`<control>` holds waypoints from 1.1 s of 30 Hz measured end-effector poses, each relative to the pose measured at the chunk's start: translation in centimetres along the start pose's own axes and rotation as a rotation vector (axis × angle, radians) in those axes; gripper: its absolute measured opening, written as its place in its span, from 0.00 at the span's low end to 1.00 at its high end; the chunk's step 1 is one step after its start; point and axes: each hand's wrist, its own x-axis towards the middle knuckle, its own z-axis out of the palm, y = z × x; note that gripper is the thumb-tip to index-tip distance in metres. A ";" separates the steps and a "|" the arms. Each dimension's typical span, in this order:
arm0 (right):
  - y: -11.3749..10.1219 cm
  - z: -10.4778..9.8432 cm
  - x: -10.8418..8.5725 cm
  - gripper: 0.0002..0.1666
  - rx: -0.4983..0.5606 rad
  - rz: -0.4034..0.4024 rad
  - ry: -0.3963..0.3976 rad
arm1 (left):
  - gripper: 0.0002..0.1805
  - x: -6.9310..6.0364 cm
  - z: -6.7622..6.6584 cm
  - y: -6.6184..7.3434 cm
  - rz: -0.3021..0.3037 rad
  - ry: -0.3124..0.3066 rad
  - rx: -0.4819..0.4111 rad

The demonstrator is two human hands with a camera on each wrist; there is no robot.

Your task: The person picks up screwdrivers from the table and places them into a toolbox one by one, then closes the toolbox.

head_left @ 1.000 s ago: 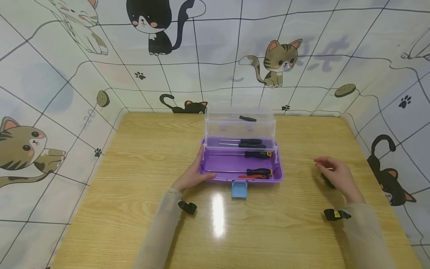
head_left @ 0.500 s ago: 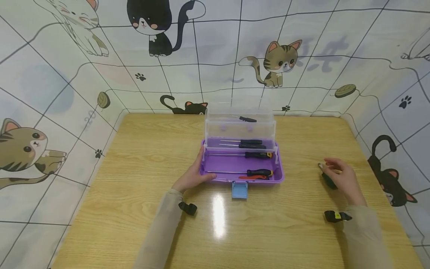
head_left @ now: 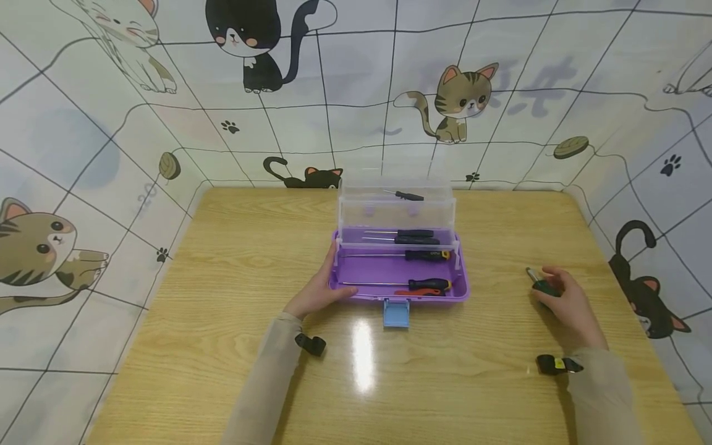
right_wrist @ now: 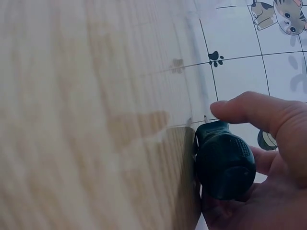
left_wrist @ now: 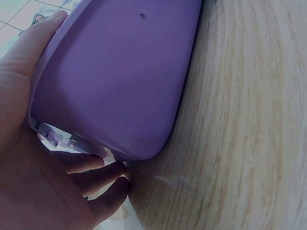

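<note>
A purple toolbox (head_left: pixel 364 269) with a raised clear upper part stands on the table. My left hand (head_left: pixel 318 290) grips its left end; the left wrist view shows the thumb along the rim (left_wrist: pixel 60 40) and the fingers curled at the far corner. Black-handled screwdrivers (head_left: pixel 429 285) and an orange-handled tool (head_left: pixel 419 292) lie inside. At the right, a short screwdriver with a dark green handle (right_wrist: pixel 225 163) lies against the tabletop. My right hand (head_left: pixel 570 306) is round that handle, thumb on one side and fingers on the other. A gap shows between thumb and handle.
A light blue latch (head_left: pixel 396 314) hangs from the toolbox front. Several small screwdrivers (head_left: pixel 414 233) lie in its clear tray section. Behind the wooden table (head_left: pixel 256 247) rises a cat-patterned wall covering (head_left: pixel 361 123).
My right hand has drawn slightly back and to the right, and the short screwdriver's tip and green handle have come into view. The left hand and toolbox stay put.
</note>
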 end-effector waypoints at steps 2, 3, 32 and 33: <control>0.1 0.0 -0.1 0.36 -0.012 -0.003 -0.007 | 0.63 0.3 0.1 -1.1 0.009 0.011 0.011; 0.1 0.0 -0.1 0.36 -0.016 -0.002 -0.010 | 0.63 0.4 0.2 -1.6 0.015 0.017 0.013; 0.4 0.5 -0.5 0.30 -0.088 0.066 0.014 | 0.64 0.3 0.2 -1.7 0.004 0.032 0.032; 0.4 0.5 -0.5 0.30 -0.084 0.067 0.016 | 0.64 0.3 0.2 -1.6 0.003 0.033 0.032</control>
